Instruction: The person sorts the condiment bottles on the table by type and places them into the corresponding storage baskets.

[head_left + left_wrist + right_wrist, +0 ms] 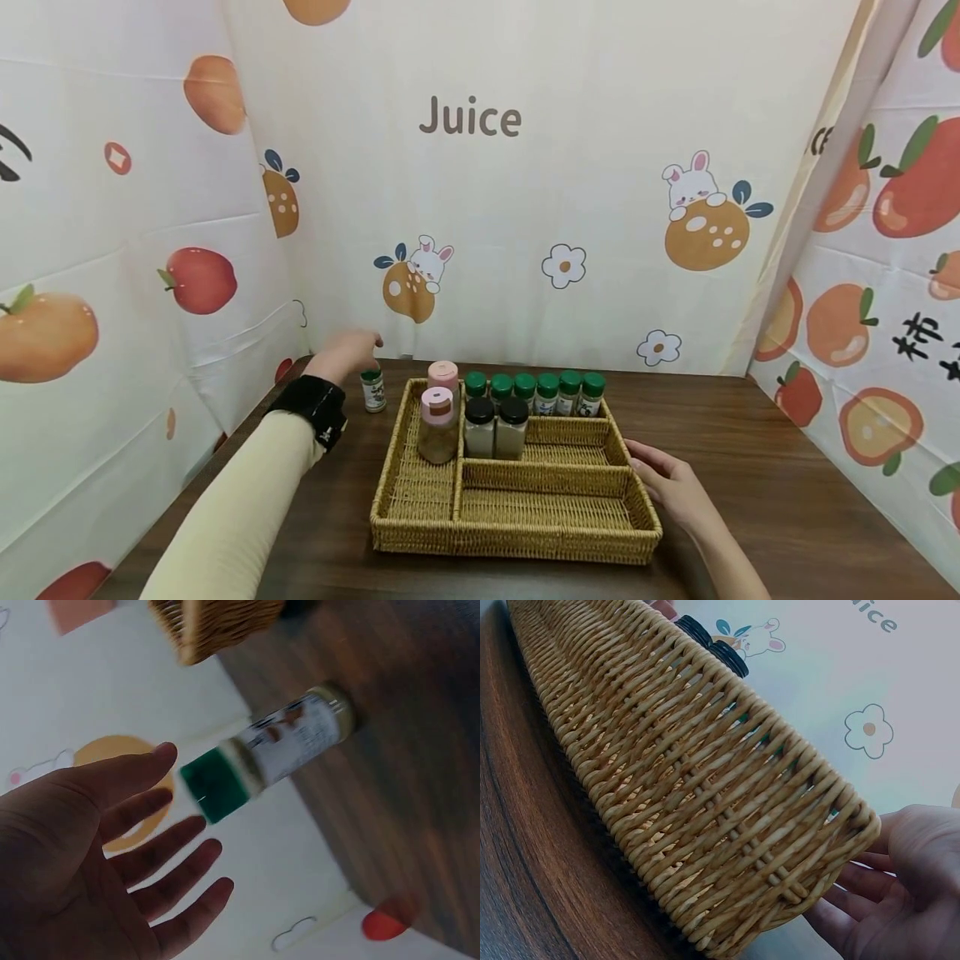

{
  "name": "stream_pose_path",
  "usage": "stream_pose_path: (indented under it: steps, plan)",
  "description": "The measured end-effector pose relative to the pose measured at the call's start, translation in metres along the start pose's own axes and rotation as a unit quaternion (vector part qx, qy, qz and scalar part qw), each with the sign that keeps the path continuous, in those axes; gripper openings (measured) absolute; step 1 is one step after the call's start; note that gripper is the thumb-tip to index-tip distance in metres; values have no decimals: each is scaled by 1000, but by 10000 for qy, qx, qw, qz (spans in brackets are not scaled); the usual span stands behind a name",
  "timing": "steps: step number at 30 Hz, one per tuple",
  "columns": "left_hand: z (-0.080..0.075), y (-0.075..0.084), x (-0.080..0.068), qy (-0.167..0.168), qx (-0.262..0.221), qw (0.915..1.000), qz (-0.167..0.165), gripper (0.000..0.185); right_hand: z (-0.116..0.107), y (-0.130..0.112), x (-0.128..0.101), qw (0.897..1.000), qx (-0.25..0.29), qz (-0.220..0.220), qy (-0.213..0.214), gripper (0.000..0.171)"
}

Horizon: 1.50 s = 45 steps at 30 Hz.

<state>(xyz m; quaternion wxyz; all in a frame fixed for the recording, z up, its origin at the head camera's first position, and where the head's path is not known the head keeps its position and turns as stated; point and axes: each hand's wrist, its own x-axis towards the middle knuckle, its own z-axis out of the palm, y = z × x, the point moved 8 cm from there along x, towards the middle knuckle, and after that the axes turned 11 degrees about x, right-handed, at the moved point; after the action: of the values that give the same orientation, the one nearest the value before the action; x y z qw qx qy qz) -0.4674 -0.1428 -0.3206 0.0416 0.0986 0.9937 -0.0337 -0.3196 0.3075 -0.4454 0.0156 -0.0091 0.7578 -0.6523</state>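
Green-capped spice jar (372, 390), upright, beside basket (390, 508)

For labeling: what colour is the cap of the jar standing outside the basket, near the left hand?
Green; the jar's cap shows best in the left wrist view.

Bright, even light fills the head view, with soft shadows. The left wrist view is dimmer and blurred. Edges bow outward.
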Motion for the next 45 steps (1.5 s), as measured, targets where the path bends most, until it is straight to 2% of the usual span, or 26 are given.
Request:
stream_pose_path:
  steps: [4, 8, 12, 15, 20, 24, 28, 32, 40, 43, 45]
  plan:
    - [18, -2, 3, 85, 104, 9995, -283, 48, 0, 0, -2, 10000, 67, -16, 14, 52]
    - [30, -9, 5, 237, 48, 9977, -636, 38, 2, 0, -2, 9999, 129, -32, -15, 52]
    - [29, -13, 4, 423, -230, 9960, -753, 30, 1, 0, -2, 9999, 131, -43, -32, 52]
    - [17, -11, 1, 654, -439, 9948, -638, 27, -1, -2, -3, 9999, 88, -60, -5, 52]
    - [-23, -3, -15, 1371, -420, 9888, -415, 34, -1, -3, -3, 10000, -3, -76, -10, 53]
    - [-56, 13, -30, 1890, -196, 9815, -214, 38, -1, -4, -3, 9999, 2, -95, -32, 53]
    - [-79, 31, -43, 2208, -27, 9753, 9, 37, -1, -3, -2, 9999, 11, -97, -41, 52]
    - [-93, 45, -52, 2371, -58, 9713, 160, 35, -1, -1, -1, 9999, 30, -82, -64, 52]
    - [-107, 71, -65, 2463, -17, 9679, 497, 34, 0, 0, -1, 9999, 57, -78, -79, 53]
    - [-111, 85, -69, 2462, -33, 9664, 744, 35, -1, -1, -1, 9999, 38, -96, -60, 53]
    - [-111, 98, -71, 2388, -26, 9651, 1072, 35, -1, -2, -1, 9999, 50, -113, -44, 53]
